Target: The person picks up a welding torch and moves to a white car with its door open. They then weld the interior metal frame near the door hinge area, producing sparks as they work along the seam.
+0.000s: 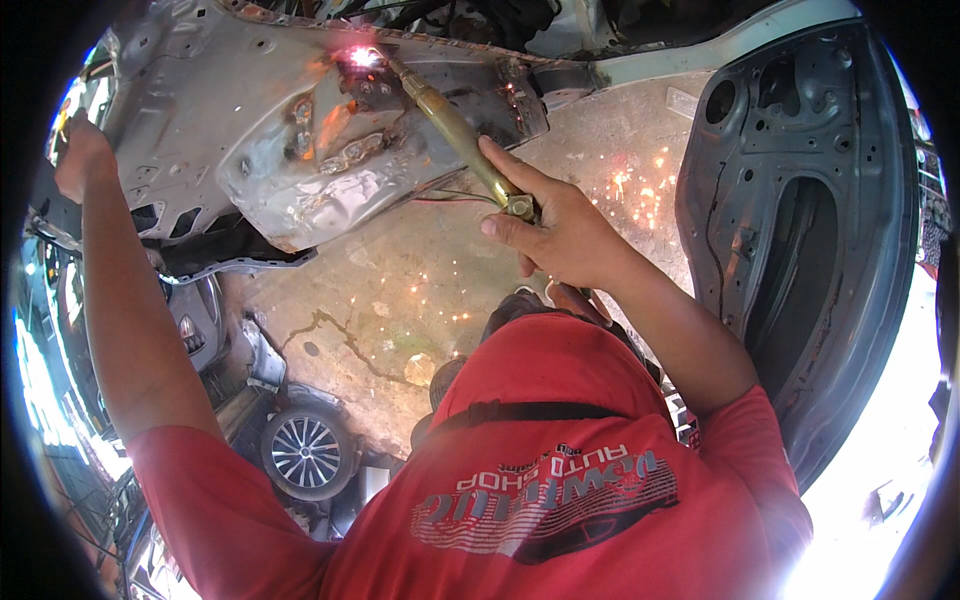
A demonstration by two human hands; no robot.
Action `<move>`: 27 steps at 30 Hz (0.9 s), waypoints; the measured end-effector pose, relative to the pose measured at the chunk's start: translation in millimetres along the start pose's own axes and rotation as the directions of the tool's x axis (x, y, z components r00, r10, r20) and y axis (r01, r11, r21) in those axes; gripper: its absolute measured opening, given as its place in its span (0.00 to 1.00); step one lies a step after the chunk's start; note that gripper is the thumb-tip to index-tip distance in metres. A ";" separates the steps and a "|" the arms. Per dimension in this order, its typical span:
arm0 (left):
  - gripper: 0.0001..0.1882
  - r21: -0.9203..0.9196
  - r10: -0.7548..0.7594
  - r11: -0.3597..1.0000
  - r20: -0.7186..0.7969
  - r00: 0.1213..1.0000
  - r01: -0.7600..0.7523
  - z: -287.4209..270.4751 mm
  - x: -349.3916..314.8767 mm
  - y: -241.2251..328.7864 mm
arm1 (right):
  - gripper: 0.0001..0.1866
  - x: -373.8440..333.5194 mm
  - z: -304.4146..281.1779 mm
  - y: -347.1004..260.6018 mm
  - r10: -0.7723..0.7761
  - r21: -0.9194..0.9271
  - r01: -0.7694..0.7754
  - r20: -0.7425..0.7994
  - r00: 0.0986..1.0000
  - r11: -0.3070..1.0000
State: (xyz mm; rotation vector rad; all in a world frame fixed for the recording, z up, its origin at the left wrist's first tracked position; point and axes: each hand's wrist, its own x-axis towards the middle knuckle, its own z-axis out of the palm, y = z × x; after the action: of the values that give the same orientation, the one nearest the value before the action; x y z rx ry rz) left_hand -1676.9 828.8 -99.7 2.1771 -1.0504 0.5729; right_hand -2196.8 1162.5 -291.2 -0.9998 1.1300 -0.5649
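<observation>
My right hand (555,225) is closed around a brass gas torch (450,130), its thumb and fingers near the valve end. The torch points up and left, and a bright pinkish-white glow (362,57) burns at its tip against a grey car body panel (215,95). Below the glow the metal is crumpled, with orange, heated-looking patches (335,125). At the far left, my left hand (85,160) is raised at the panel's outer side, fingers curled. What it grips there is too near the dark rim to make out.
Sparks (640,185) scatter over the stained concrete floor (370,260). A grey car door shell (790,200) stands at the right. A wheel with a silver rim (307,452) lies at lower left, near other car parts. A thin red hose or cable (455,197) runs behind the torch.
</observation>
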 end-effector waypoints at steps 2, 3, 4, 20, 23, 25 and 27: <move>0.43 -0.020 0.021 1.000 -0.006 1.000 -0.021 -1.0 -3.9 1.8 | 0.44 -0.1 -0.1 0.2 0.006 0.003 -0.006 -0.004 1.000 1.000; 0.42 -0.042 0.032 0.999 -0.012 0.999 -0.033 -0.5 -7.1 1.9 | 0.44 0.1 0.0 0.3 0.010 0.002 -0.010 -0.005 1.000 1.000; 0.42 -0.063 0.042 0.997 -0.021 0.999 -0.043 -1.1 -9.2 1.9 | 0.44 0.3 0.0 0.1 0.013 0.000 -0.013 -0.005 1.000 1.000; 0.44 -0.032 0.002 0.999 -0.038 0.999 -0.003 4.6 1.5 -2.2 | 0.45 1.2 0.2 1.2 -0.008 0.008 0.008 -0.010 1.000 1.000; 0.43 -0.030 -0.005 1.000 -0.036 0.999 0.004 3.6 -1.3 -1.1 | 0.45 1.1 0.6 1.9 -0.035 0.006 0.036 -0.020 0.999 0.999; 0.43 -0.015 0.003 1.000 -0.014 1.000 -0.003 1.0 -3.7 2.3 | 0.45 2.3 1.1 4.4 -0.058 0.004 0.058 -0.027 0.998 0.998; 0.42 -0.026 0.012 1.000 -0.015 1.000 -0.012 -0.2 -10.1 5.8 | 0.45 2.2 0.0 3.6 -0.039 0.007 0.039 -0.018 0.999 0.999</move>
State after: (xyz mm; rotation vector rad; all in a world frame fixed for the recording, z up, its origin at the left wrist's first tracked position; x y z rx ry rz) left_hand -1687.5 831.5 -103.8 2.1417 -1.0579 0.5771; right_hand -2196.5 1162.4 -295.3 -1.0143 1.1251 -0.6096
